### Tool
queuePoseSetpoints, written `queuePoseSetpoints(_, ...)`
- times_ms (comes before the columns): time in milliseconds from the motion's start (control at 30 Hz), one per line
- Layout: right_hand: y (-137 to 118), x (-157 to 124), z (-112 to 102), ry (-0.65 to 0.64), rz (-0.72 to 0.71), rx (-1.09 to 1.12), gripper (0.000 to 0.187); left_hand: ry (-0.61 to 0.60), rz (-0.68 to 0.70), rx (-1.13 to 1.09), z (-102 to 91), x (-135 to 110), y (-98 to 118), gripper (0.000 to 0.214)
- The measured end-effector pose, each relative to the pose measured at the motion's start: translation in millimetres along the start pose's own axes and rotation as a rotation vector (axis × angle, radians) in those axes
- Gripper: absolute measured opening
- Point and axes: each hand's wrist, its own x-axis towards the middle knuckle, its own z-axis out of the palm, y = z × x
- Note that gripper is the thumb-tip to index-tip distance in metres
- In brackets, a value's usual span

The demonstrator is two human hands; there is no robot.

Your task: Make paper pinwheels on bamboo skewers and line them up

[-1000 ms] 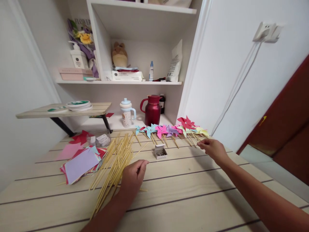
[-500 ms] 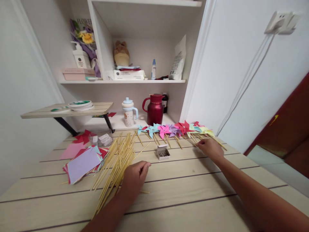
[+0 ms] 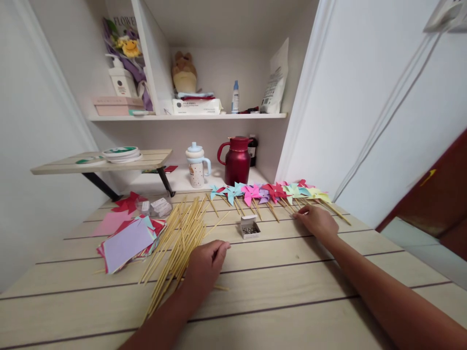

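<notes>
My left hand (image 3: 205, 261), fingers curled and thumb against the forefinger, rests beside a pile of thin wooden sticks (image 3: 184, 243). Whatever its fingers may hold is hidden. On the right, my right hand (image 3: 318, 222) is closed, its fingertips pinching the lower end of a pinwheel's stick. Paper pinwheels (image 3: 276, 192) in pink, red, purple, mint and yellow lie in a row along the back of the table, sticks toward me. Between my hands stands a small open white box (image 3: 250, 232) of tiny metal pins. Stacked coloured paper sheets (image 3: 127, 243) lie left of the sticks.
A small raised shelf (image 3: 153, 156) bearing rolls of tape (image 3: 121, 154) stands at the back left. Clear small boxes (image 3: 160, 206) and a red paper piece (image 3: 127, 203) sit below it. Behind the pinwheels are a red thermos jug (image 3: 238, 163) and a blue-lidded cup (image 3: 197, 170).
The view has shifted slightly, so the table and shelf appear moved. My right hand has moved slightly left along the pinwheel sticks. My left hand stays in place.
</notes>
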Motion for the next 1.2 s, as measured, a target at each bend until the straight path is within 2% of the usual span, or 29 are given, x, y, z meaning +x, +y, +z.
queuePoseSetpoints(133, 1, -11, -1, 0.096, -0.019, 0.096, 0.042, 0.004, -0.008, -0.003, 1.3, 0, -1, 0.036)
queuePoseSetpoints(200, -2, -17, -4, 0.141, -0.035, 0.167, 0.042, 0.017, 0.001, -0.011, 1.3, -1, -2, 0.036)
queuePoseSetpoints(267, -10, -25, -7, 0.165, -0.074, 0.259, 0.038, 0.033, 0.022, -0.041, -0.1, -1, -4, 0.034)
queuePoseSetpoints(367, -33, -46, -9, 0.132, -0.196, 0.451, 0.038, 0.079, 0.04, -0.197, -4.9, 2, -4, 0.027)
queuePoseSetpoints(500, -82, -97, -7, -0.061, -0.368, 0.737, 0.044, 0.175, -0.026, -0.367, -12.6, 4, 3, 0.022)
queuePoseSetpoints(633, -128, -153, -5, -0.328, -0.47, 0.967, 0.043, 0.248, -0.118, -0.512, -13.8, -1, 12, 0.037)
queuePoseSetpoints(667, -137, -163, -4, -0.388, -0.48, 1.011, 0.044, 0.254, -0.147, -0.606, -13.1, -3, 12, 0.041)
queuePoseSetpoints(700, -145, -172, -2, -0.469, -0.466, 1.074, 0.046, 0.255, -0.23, -0.926, -12.3, -5, 11, 0.038)
queuePoseSetpoints(733, -152, -178, 1, -0.566, -0.416, 1.159, 0.048, 0.251, -0.262, -1.025, -11.8, -7, 9, 0.04)
queuePoseSetpoints(833, -164, -191, 12, -0.729, -0.333, 1.27, 0.053, 0.144, -0.294, -1.185, -13.0, -10, 2, 0.041)
queuePoseSetpoints(1000, -165, -202, 27, -0.909, -0.378, 1.301, 0.081, -0.154, -0.294, -1.36, -18.4, -8, -3, 0.034)
queuePoseSetpoints(1033, -164, -202, 28, -0.91, -0.386, 1.324, 0.079, -0.203, -0.294, -1.379, -18.5, -8, -3, 0.032)
queuePoseSetpoints(1133, -158, -200, 31, -0.818, -0.444, 1.317, 0.051, -0.308, -0.287, -1.417, -15.3, -12, -3, 0.028)
queuePoseSetpoints(1200, -154, -197, 32, -0.777, -0.456, 1.313, 0.04, -0.349, -0.286, -1.426, -11.2, -15, -2, 0.022)
